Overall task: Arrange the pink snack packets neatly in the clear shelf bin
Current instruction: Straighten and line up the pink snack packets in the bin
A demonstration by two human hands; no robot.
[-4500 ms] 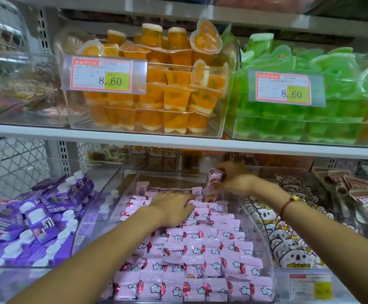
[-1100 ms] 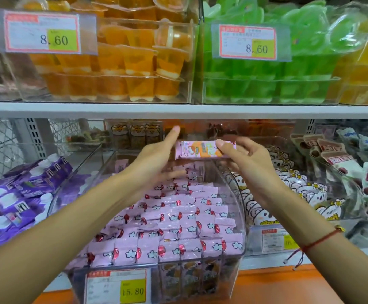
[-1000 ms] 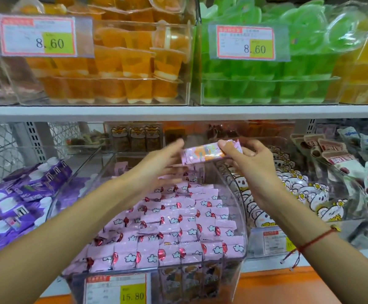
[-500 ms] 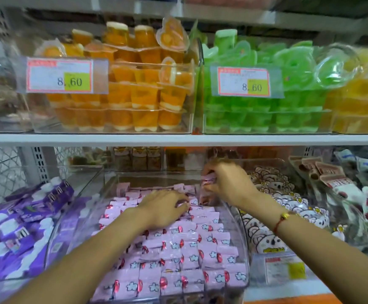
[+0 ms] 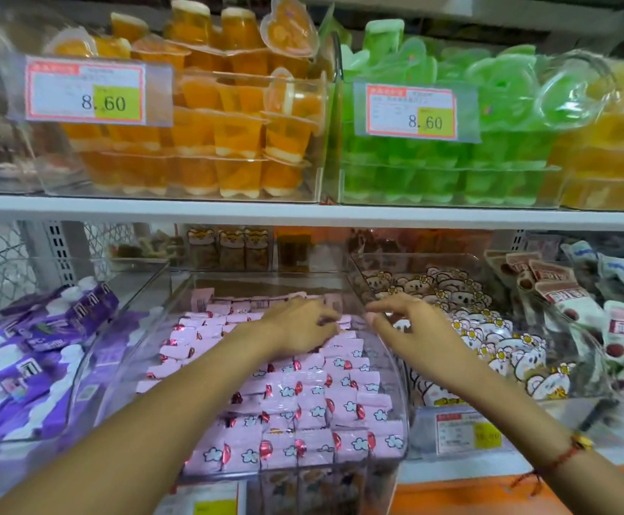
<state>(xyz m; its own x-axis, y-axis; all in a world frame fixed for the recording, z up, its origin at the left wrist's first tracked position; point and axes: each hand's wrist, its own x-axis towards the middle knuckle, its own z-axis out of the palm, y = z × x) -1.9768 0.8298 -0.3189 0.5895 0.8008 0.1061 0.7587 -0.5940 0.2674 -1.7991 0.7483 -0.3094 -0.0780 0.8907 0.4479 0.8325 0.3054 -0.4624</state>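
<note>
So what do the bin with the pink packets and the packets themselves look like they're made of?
The clear shelf bin looks like rigid transparent plastic, probably acrylic: you see the packets through its curved wall, and its edges catch glare. The pink snack packets look like thin glossy plastic film: they crinkle, show highlights, and carry printed white flowers.

My left hand (image 5: pixel 299 330) is resting palm-down on the pink packets (image 5: pixel 314 410) at the frame's centre, inside the clear bin (image 5: pixel 396 369); my right hand (image 5: pixel 411 328) is hovering beside it, fingers loosely spread.
</note>
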